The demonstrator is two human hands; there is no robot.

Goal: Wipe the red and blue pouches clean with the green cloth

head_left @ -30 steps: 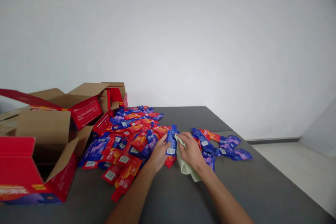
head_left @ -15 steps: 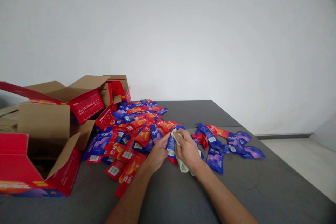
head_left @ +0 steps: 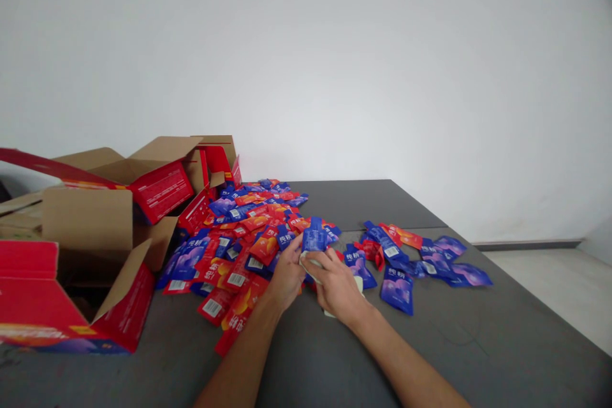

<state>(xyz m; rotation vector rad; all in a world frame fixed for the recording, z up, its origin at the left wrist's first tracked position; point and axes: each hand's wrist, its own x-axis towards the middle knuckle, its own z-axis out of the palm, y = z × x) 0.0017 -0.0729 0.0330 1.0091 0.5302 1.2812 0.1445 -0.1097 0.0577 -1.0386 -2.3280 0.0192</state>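
Between my hands, at the middle of the head view, a blue pouch [head_left: 314, 237] stands with its narrow end up. My left hand [head_left: 288, 275] grips its left edge. Held in my right hand [head_left: 335, 282], a pale cloth [head_left: 357, 283] presses against the lower part of the pouch, and its loose end hangs below my palm. Both hands are closed, and my fingers hide the pouch's lower end. Just left of my hands lies a large heap of red and blue pouches [head_left: 236, 280]. Another blue pouch [head_left: 359, 266] lies right beside my right hand.
Several blue and red pouches [head_left: 398, 289] lie loosely on the dark table [head_left: 459, 338] to the right. Open red cardboard boxes [head_left: 117, 315] stand along the left side. A pale wall [head_left: 335, 76] rises behind the table, whose right edge drops to a light floor.
The pouch in my left hand has turned more upright, narrow end up. My right hand with the cloth has moved down and left across it. The view has shifted slightly.
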